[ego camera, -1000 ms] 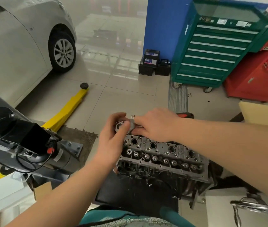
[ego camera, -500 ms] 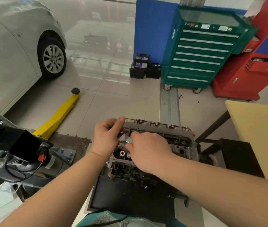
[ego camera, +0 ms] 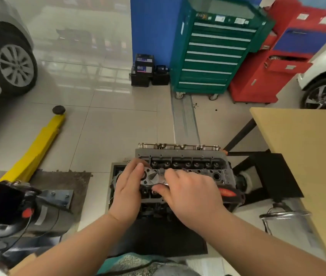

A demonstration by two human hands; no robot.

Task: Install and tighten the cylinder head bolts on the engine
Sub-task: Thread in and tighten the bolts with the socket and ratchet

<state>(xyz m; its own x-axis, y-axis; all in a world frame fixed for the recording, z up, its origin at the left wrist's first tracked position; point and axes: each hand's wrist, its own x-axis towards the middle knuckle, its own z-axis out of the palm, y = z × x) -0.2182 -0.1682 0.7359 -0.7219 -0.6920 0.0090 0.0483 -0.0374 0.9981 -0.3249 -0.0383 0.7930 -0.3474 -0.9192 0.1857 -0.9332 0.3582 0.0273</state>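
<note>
The grey cylinder head (ego camera: 198, 166) sits on the engine at the centre, with rows of valve springs and bolt holes showing on top. A ratchet wrench lies across its left end, chrome head (ego camera: 152, 177) to the left and red-and-black handle (ego camera: 229, 193) to the right. My left hand (ego camera: 127, 193) rests against the ratchet head with fingers nearly straight. My right hand (ego camera: 190, 194) grips the wrench shaft just right of that head. The socket and the bolt under it are hidden.
A yellow floor jack (ego camera: 36, 148) lies on the tiles at left, a black machine (ego camera: 4, 204) nearer me. A wooden table (ego camera: 305, 156) stands close on the right. Behind are a green tool cabinet (ego camera: 214, 54), a red cabinet (ego camera: 273, 66) and batteries (ego camera: 144, 70).
Both hands have come from the head's far left corner toward its nearer left end. The ratchet head now shows between them, and the view has tilted down.
</note>
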